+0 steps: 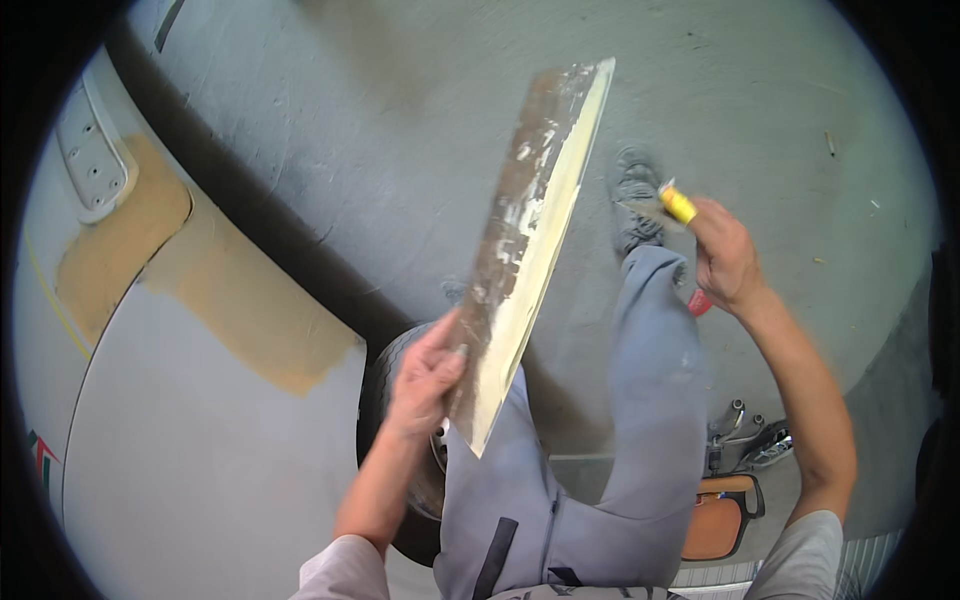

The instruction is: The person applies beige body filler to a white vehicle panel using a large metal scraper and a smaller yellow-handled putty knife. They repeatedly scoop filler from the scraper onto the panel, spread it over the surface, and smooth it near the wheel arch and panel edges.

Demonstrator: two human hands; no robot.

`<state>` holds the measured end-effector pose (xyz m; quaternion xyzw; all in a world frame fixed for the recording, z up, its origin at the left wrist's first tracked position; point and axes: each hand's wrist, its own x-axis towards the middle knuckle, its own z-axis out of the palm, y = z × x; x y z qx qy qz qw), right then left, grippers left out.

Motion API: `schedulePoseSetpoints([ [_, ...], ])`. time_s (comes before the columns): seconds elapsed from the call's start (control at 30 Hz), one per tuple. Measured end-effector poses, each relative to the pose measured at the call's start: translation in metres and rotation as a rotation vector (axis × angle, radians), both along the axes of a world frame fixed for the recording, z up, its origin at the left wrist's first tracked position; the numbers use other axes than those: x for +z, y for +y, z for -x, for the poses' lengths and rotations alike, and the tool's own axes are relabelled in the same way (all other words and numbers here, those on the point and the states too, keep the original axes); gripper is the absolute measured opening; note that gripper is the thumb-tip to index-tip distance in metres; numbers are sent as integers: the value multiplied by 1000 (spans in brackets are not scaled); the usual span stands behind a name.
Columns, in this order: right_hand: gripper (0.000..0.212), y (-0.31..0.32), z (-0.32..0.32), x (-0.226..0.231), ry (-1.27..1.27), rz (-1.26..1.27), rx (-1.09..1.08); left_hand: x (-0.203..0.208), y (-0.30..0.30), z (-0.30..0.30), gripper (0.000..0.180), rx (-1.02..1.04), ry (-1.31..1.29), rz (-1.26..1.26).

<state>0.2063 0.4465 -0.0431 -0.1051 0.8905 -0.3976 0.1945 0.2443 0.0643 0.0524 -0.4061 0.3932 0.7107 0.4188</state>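
My left hand grips the lower left edge of a long, flat putty board, held tilted in front of me. Its brown face is smeared with dried white residue, and a thick band of pale yellow putty runs along its right edge. To the right, my right hand is closed round a putty knife with a yellow handle. A red end shows below the fist. The knife's thin blade is blurred and points left toward the board, apart from it.
On the left stands a grey vehicle body with tan filler patches and a tyre. My shoe rests on the grey floor. At lower right are a brown seat-like thing with a black frame and some metal parts.
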Motion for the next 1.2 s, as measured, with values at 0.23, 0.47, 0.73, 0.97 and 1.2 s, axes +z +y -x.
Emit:
schedulePoseSetpoints([
  [0.23, 15, -143, 103, -18, -225, 144, -339, -38, -148, 205, 25, -1585, 752, 439],
  [0.47, 37, -345, 72, -78, -643, 163, 242, -96, -219, 306, 12, -2080, 840, 126],
  [0.73, 47, -576, -29, -175, -1001, 621, 178, -204, -354, 297, 22, -2699, 481, 162],
  [0.97, 52, -700, -51, -192, -1116, 762, 74, -251, -455, 307, 26, -2919, 132, 145],
  [1.2, 49, -723, -55, -204, -1184, 840, 112, -275, -482, 298, 32, -2900, 0, 154],
])
